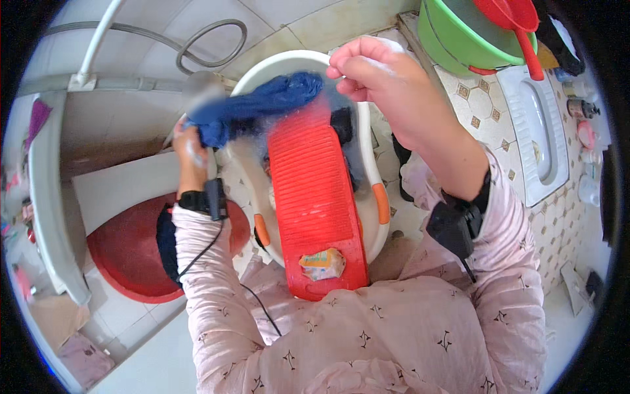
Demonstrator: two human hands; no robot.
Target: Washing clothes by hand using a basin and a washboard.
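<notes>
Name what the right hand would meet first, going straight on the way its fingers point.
Most likely the right end of the blue cloth, just left of the right hand in the picture. The hand's height is unclear from this view, so it might pass above the cloth instead.

Downward head-worn fisheye view

The cloth is blue, the washboard red, the sleeves sprig-patterned pink.
</notes>
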